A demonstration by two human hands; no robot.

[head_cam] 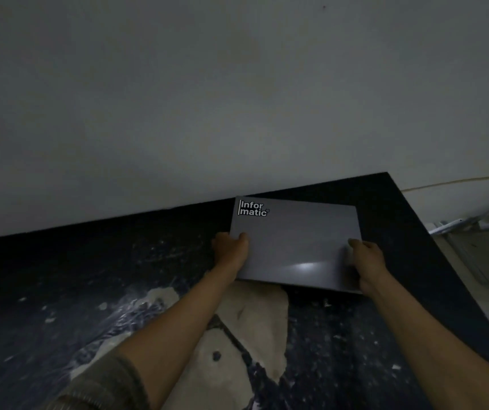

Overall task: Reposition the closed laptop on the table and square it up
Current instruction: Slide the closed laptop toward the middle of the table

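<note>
Two hands clamped on closed grey laptop (295, 244): left hand (231, 250) at left edge, right hand (367, 261) at right edge, thumbs on lid. Lying skewed near far right corner of dark, worn table (89, 276), by pale wall (178, 99).

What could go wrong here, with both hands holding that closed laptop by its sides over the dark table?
The laptop is held only by its side edges, left hand and right hand, so a loose grip could let it drop. Its far corner sits close to the wall and might knock it. The table looks worn and flaky with pale patches, which could scratch the underside if it is slid.
</note>
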